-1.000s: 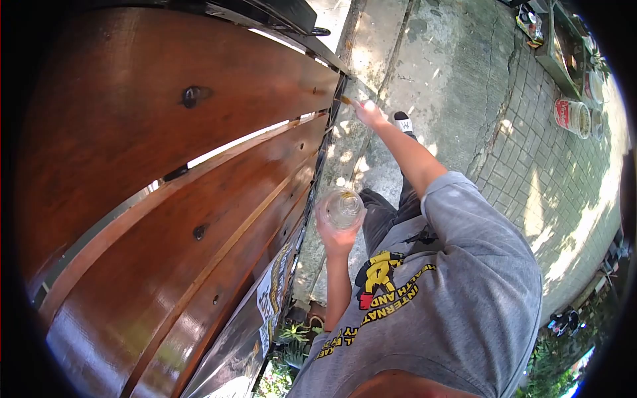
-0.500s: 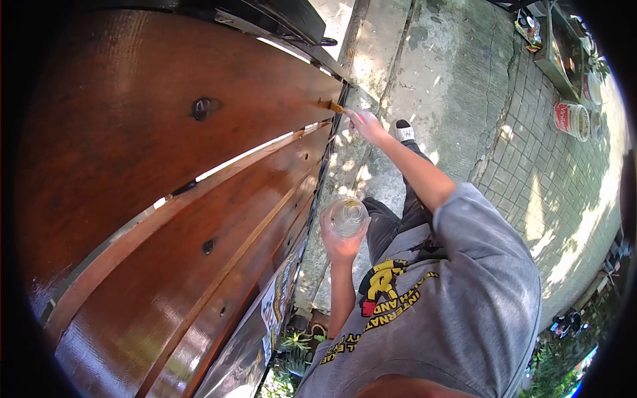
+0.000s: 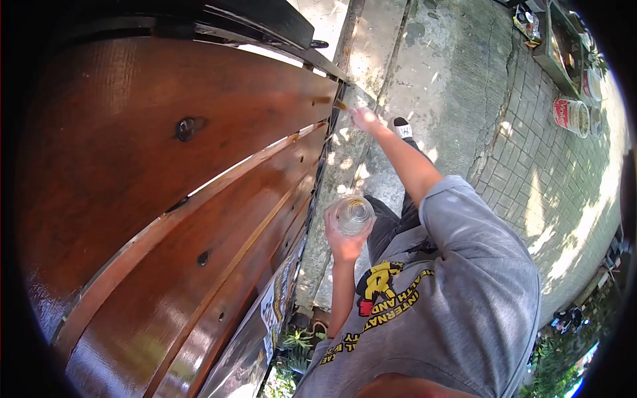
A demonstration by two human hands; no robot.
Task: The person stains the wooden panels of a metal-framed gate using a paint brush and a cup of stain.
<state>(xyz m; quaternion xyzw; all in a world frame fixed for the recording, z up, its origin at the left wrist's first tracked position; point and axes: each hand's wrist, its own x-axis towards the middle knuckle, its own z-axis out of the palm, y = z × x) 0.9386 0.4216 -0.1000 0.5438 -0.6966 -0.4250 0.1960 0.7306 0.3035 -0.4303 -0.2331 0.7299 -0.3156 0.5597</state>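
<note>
Right hand [image 3: 365,119]: fingers are clenching around the handle of a small brush [image 3: 341,105]. Brush is sitting at the far end of the upper board [image 3: 133,179], brownish bristles pointing at the edge; can't tell if they're touching. Left hand [image 3: 346,244]: fingers are grasping a clear, round container [image 3: 353,215] from below and the sides, concentric rings showing through it. Can't tell glass from plastic, or what's inside.

Boards are showing reddish-brown, glossy wood with dark knots; lower board [image 3: 159,292] is reflecting white patches. Paler, narrow strip [image 3: 126,265] is running along the gap between them. Black frame [image 3: 259,26] is bordering the top. Glossy printed sheet [image 3: 255,338] is hanging near the lower boards. Ground is changing from rough, stained concrete [image 3: 451,86] to rectangular pavers [image 3: 524,146], with a red-and-white labelled tub [image 3: 570,117] standing there.

Vs half a second ago: bristles were lying on the board face, now they're sitting back at its edge. Container is staying in the left hand, shifting only slightly.
</note>
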